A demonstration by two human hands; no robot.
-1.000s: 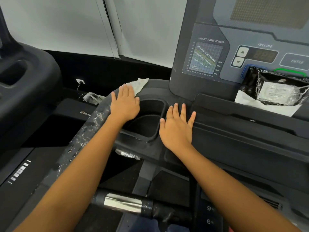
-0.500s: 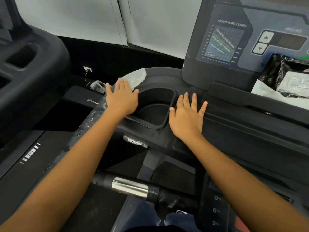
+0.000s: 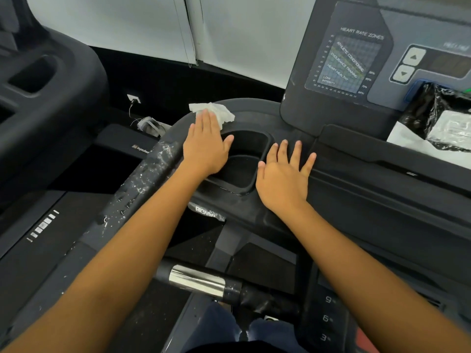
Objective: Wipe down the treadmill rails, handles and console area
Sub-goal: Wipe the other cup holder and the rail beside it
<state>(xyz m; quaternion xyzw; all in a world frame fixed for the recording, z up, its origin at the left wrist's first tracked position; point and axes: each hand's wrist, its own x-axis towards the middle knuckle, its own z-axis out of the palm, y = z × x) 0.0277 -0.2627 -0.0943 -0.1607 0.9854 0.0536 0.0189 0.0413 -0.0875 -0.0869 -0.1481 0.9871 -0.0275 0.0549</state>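
The left hand [image 3: 206, 146] lies flat, fingers together, pressing a white wipe [image 3: 212, 112] against the console's [image 3: 257, 110] curved left rim, at the far edge of the cup well [image 3: 242, 161]. It is a palm-down press and not a pinch, which probably spreads the pressure across the cloth for a broad stroke. The right hand [image 3: 283, 177] is spread open and empty on the console's near edge just right of the well; it looks like a brace to steady the reach. The left rail [image 3: 142, 179] below the console's corner is speckled with white droplets or flecks, so it looks not yet wiped. The chrome handle [image 3: 196, 280] sits low near the body, untouched. At the console's right edge a black plastic packet [image 3: 438, 115] rests on white paper against the panel [image 3: 356, 62], and it will need shifting before that stretch gets cleaned. The well's deep walls may also snag a flat wipe.
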